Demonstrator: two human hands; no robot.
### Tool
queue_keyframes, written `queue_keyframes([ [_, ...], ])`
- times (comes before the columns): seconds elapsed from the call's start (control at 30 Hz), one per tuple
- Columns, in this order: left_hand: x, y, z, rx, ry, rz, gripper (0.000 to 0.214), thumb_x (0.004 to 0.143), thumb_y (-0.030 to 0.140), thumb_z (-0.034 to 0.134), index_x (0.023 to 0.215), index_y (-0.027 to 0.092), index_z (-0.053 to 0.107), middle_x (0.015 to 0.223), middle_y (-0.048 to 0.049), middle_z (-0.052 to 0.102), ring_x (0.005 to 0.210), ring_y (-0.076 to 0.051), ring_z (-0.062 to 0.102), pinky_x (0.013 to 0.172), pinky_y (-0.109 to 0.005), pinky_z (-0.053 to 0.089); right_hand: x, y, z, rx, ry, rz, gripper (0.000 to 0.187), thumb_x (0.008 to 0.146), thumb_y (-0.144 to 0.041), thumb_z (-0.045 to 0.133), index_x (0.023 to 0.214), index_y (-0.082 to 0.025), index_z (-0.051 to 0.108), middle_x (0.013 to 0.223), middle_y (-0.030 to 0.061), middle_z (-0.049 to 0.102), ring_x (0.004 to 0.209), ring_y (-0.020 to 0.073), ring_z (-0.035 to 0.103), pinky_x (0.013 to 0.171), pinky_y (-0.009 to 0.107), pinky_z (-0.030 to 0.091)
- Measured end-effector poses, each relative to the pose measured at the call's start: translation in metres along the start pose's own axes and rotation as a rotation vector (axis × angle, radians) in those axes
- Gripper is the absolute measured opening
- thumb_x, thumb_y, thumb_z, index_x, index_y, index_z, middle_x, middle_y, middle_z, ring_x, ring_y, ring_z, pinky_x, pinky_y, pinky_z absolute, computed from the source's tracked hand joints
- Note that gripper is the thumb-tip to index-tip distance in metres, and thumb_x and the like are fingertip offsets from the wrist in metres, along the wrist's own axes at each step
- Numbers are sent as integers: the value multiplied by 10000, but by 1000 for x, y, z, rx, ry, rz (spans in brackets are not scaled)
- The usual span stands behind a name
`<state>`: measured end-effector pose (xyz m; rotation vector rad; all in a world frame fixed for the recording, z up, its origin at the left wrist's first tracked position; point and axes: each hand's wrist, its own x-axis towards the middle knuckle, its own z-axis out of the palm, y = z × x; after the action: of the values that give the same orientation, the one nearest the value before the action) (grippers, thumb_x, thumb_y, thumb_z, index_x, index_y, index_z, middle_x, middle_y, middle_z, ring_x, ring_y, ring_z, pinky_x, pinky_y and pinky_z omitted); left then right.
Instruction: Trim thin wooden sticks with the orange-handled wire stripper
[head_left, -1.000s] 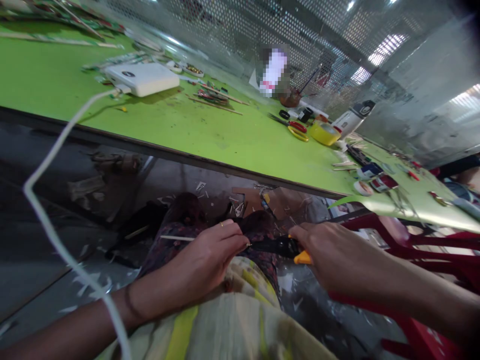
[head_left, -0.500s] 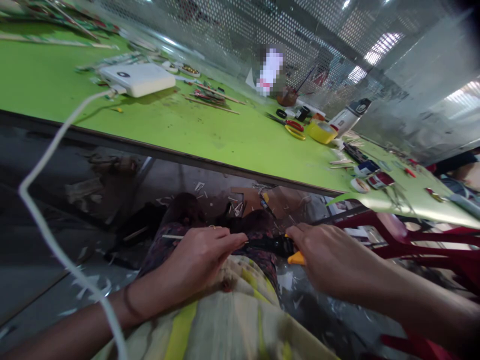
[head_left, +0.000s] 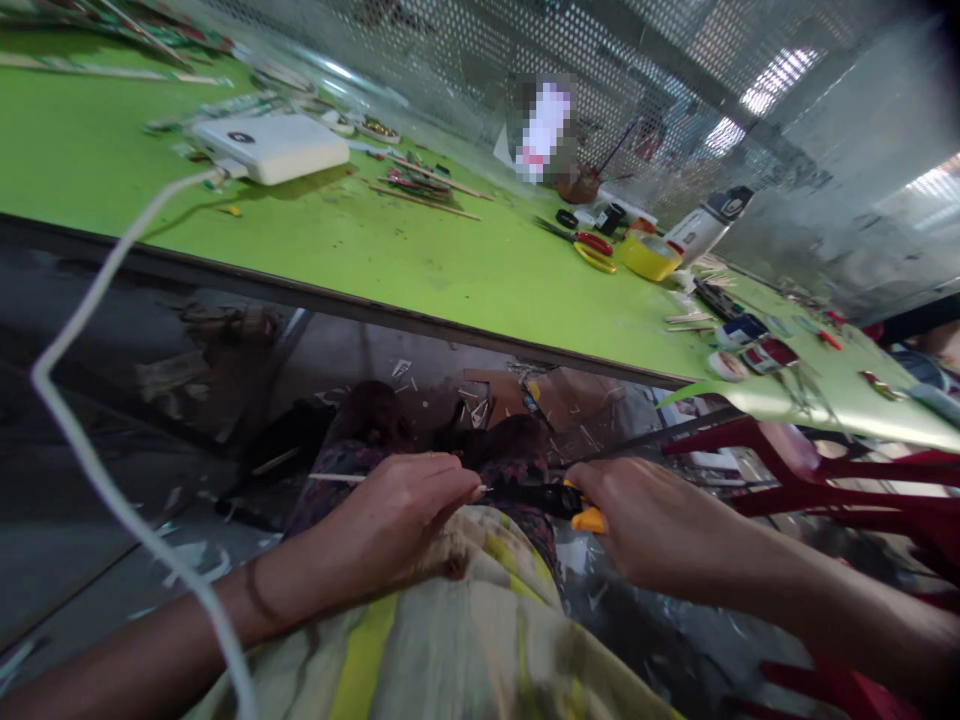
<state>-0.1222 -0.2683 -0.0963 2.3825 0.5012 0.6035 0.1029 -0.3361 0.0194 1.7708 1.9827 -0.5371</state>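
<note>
My left hand [head_left: 409, 505] is closed around a thin pale stick [head_left: 334, 478], whose long end sticks out to the left over my lap. A short bit of its other end shows at my left fingertips. My right hand [head_left: 652, 520] is wrapped round the yellow handles of a pair of pliers [head_left: 544, 498]. The dark jaws point left, towards the stick's short end. Against the dark clothing, I cannot tell whether the jaws touch the stick.
Above my lap runs the front edge of a green table [head_left: 420, 270]. On it lie a white power bank [head_left: 281, 150] with a cable hanging at my left, red-and-yellow scissors [head_left: 596, 250], yellow tape [head_left: 649, 255] and a bottle [head_left: 712, 225]. A red chair [head_left: 750, 455] stands at right.
My left hand has shifted slightly left with the stick, and the stick's short end now shows at its fingertips. My right hand still grips the pliers. The view has tilted slightly.
</note>
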Motion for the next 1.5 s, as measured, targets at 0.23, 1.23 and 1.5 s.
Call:
queue_keyframes([
  [0.23,-2,0,-3,133,-88,52,297,817,409,630,948,148,575,797,-32,554,720,-186,489,627,-300,354,2,0,8,530,-147,-86,161,815,-253,511,858,-182,649,790,28,701,700,157,613,567,228,349],
  [1.23,-2,-2,-5,41,-169,71,292,889,372,559,1051,131,586,864,-62,587,811,-196,518,747,-314,424,2,4,36,645,-214,30,210,819,-246,476,839,-144,658,780,38,694,694,151,576,568,221,354],
  [1.5,-8,-9,-5,187,-27,283,344,912,246,518,1227,117,473,1034,-107,622,996,-223,529,915,-354,435,2,10,35,605,-300,35,240,823,-321,492,815,-148,659,771,22,680,662,141,543,589,235,356],
])
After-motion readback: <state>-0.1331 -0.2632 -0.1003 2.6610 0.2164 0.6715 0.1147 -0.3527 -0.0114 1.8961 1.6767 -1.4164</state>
